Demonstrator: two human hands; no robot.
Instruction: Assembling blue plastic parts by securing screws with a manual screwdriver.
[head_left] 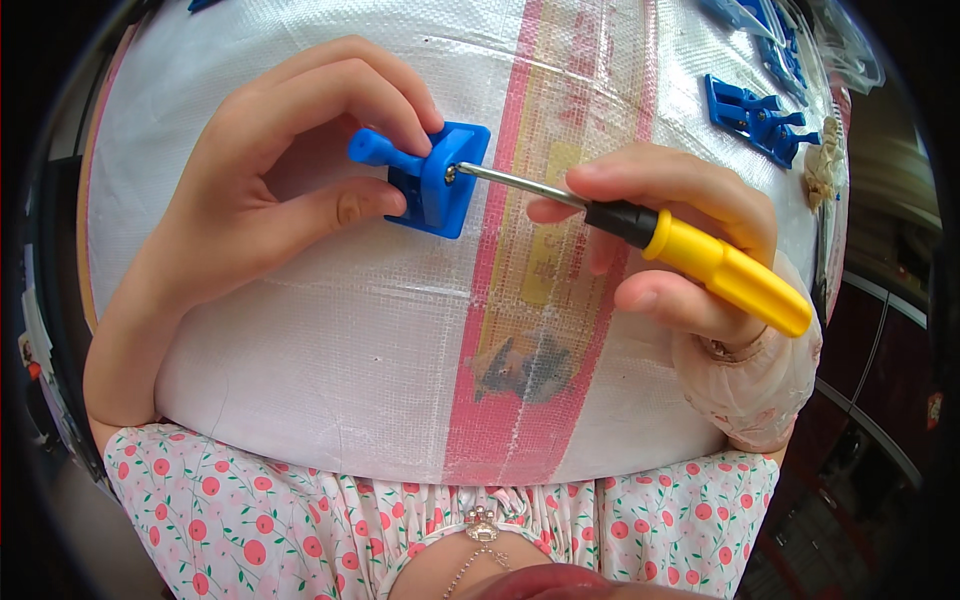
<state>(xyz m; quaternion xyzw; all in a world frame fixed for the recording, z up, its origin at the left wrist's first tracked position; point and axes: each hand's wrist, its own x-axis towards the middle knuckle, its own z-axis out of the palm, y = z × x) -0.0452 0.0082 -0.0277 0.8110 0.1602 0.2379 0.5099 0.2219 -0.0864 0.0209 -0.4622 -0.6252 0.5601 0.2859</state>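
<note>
My left hand (pixel 270 170) grips a small blue plastic part (pixel 430 175) between thumb and fingers, holding it above the table. My right hand (pixel 690 250) holds a screwdriver with a yellow and black handle (pixel 720 265). Its metal shaft (pixel 515 183) points left, and the tip sits in a screw on the blue part's face. Both hands hover over a white woven sheet (pixel 320 320) with a pink and yellow printed stripe.
Several more blue plastic parts (pixel 755 115) lie at the far right of the sheet, beside a small beige object (pixel 822 160). Clear plastic bags (pixel 840 40) sit at the top right. Dark cabinets stand to the right of the table.
</note>
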